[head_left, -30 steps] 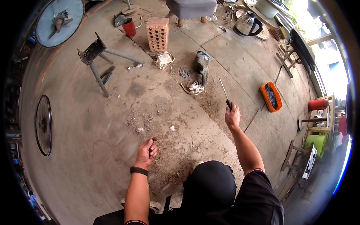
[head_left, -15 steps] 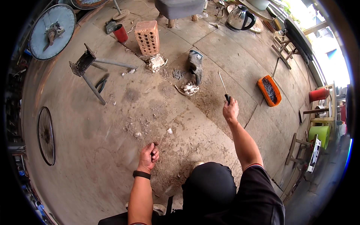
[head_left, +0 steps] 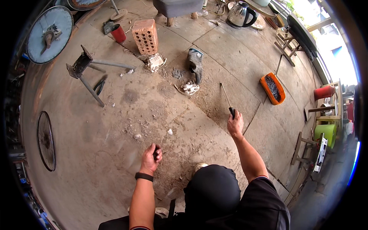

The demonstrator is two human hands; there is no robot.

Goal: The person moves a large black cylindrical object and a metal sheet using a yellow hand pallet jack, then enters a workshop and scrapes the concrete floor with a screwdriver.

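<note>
A screwdriver (head_left: 226, 96) with a black handle and long thin shaft is gripped in my right hand (head_left: 235, 123). Its shaft points up and away above the dusty floor. My left hand (head_left: 150, 158), a dark band at its wrist, is curled closed over the littered floor. Something small and dark shows between its fingers, too hidden to name. Beyond the screwdriver tip lies a grey work glove (head_left: 195, 64), and next to that a heap of whitish scraps (head_left: 189, 88). A small white lump (head_left: 170, 132) rests on the floor ahead of my left hand.
Ahead stand a perforated brick (head_left: 145, 37), a red cup (head_left: 118, 33) and a metal leg frame (head_left: 82, 65). At right is an orange container (head_left: 273, 88) of dark bits. A wheel (head_left: 46, 141) lies left; a kettle (head_left: 240, 14) stands far off. A black rounded shape (head_left: 212, 191) fills the lower middle.
My right hand and the screwdriver have come slightly nearer to me. The dark bit that stuck out past my left fingertips is now less visible. The whole view has shifted slightly.
</note>
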